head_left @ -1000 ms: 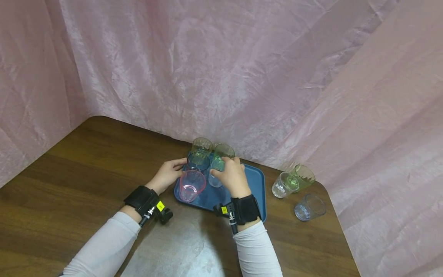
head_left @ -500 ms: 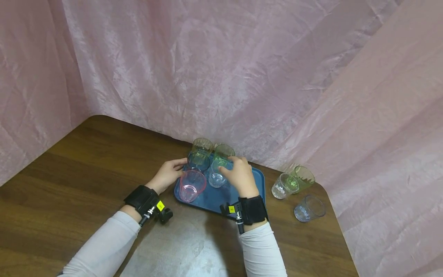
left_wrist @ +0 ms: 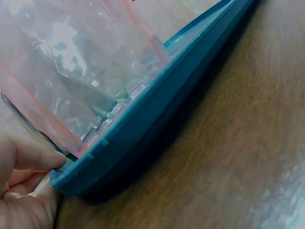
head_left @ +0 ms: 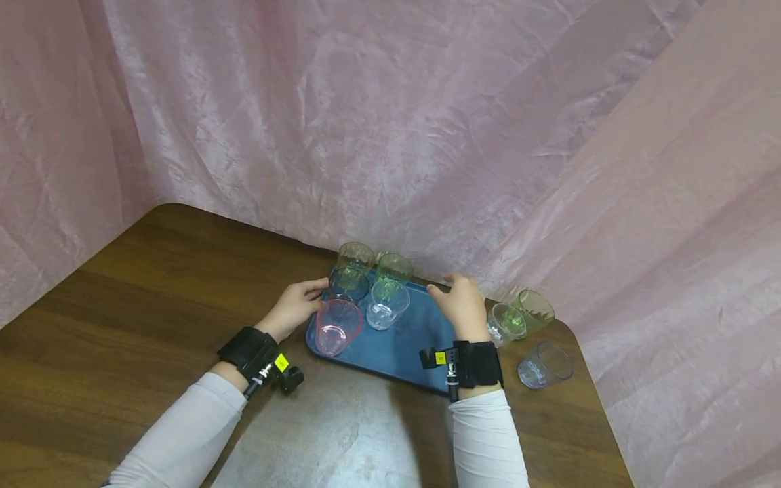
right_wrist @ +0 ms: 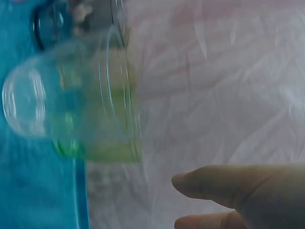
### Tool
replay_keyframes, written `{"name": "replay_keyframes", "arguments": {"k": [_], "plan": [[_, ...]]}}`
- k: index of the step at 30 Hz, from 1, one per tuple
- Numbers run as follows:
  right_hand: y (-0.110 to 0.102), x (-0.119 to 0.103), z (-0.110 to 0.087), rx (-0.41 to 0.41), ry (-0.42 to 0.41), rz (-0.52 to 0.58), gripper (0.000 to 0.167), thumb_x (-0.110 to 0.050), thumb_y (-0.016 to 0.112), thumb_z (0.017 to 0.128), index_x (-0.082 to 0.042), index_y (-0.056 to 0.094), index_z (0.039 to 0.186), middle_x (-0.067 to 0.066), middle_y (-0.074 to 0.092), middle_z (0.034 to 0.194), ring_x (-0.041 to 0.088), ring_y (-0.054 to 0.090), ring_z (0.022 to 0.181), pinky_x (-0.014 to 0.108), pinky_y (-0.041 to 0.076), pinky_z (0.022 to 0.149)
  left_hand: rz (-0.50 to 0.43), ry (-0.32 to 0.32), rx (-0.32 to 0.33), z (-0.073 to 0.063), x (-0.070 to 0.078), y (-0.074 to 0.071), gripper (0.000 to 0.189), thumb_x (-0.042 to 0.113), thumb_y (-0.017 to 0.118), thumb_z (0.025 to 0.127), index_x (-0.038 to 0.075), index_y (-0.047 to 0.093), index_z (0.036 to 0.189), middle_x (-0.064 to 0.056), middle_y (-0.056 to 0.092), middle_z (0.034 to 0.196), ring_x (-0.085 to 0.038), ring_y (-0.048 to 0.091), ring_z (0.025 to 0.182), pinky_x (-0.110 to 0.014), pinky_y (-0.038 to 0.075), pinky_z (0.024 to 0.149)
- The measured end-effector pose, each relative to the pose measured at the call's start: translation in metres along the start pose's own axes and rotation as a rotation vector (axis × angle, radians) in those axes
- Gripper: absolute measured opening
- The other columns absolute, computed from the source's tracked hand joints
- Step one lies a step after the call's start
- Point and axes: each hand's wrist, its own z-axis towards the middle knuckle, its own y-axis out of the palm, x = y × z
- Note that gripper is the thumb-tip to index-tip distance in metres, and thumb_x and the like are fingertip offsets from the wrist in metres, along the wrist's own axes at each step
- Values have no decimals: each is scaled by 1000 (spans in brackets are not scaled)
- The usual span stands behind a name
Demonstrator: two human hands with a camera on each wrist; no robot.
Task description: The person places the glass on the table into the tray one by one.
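My left hand (head_left: 291, 312) pinches the left rim of the blue tray (head_left: 390, 356); in the left wrist view, thumb and fingers (left_wrist: 35, 155) meet around the rim. Just beside them on the tray stands a pink-rimmed clear cup (head_left: 338, 329). Behind it is a dark-blue cup (head_left: 350, 285), with a yellowish cup (head_left: 356, 255) at the back. A clear cup (head_left: 386, 308) stands right of the pink one, in front of a green cup (head_left: 394, 268). My right hand (head_left: 464, 308) is over the tray's right side, holding nothing, thumb and fingers apart.
Right of the tray, on the wooden table (head_left: 152, 305), stand a small clear cup (head_left: 506, 324), a green cup (head_left: 537, 313) and a bluish cup (head_left: 545, 366). A pink curtain (head_left: 366, 135) hangs along the table's far edge.
My right hand has left the clear cup on the tray and moved right, towards the cups on the table. The left hand has stayed at the tray's rim.
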Motion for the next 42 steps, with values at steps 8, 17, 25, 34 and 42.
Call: {"name": "replay_keyframes", "arguments": {"k": [8,17,25,34,42], "plan": [[-14,29,10,-14,223,-20,59,-38,62,98,-5,53,146,35,33,150,61,26,133,82,26,99,-10,7,-12,-1,1,-1,55,-8,54,97,-13,36,150,-28,32,159,-43,30,146,-50,38,114],[-24,59,15,-12,339,-17,64,-38,61,98,-2,46,149,42,17,155,66,14,137,84,26,97,-8,1,-7,-2,2,0,55,-8,54,97,-13,36,150,-28,33,159,-43,31,146,-49,37,115],[-27,77,16,-36,341,-37,61,-32,58,99,2,45,149,42,19,154,68,12,136,80,33,99,-14,-2,-7,-1,2,-1,55,-8,53,97,-13,37,150,-28,32,159,-43,31,146,-49,38,114],[-26,85,17,-39,359,-74,60,-31,59,98,0,46,149,42,24,153,67,12,138,77,34,102,-4,-9,-13,-2,3,0,57,-8,54,97,-12,35,151,-29,31,159,-44,30,146,-51,39,113],[-25,83,17,-44,416,-94,56,-31,61,99,-1,50,145,41,20,154,67,10,140,83,19,102,-16,0,-9,0,-1,-1,58,-8,55,96,-12,36,150,-27,33,159,-42,31,146,-49,38,114]]}}
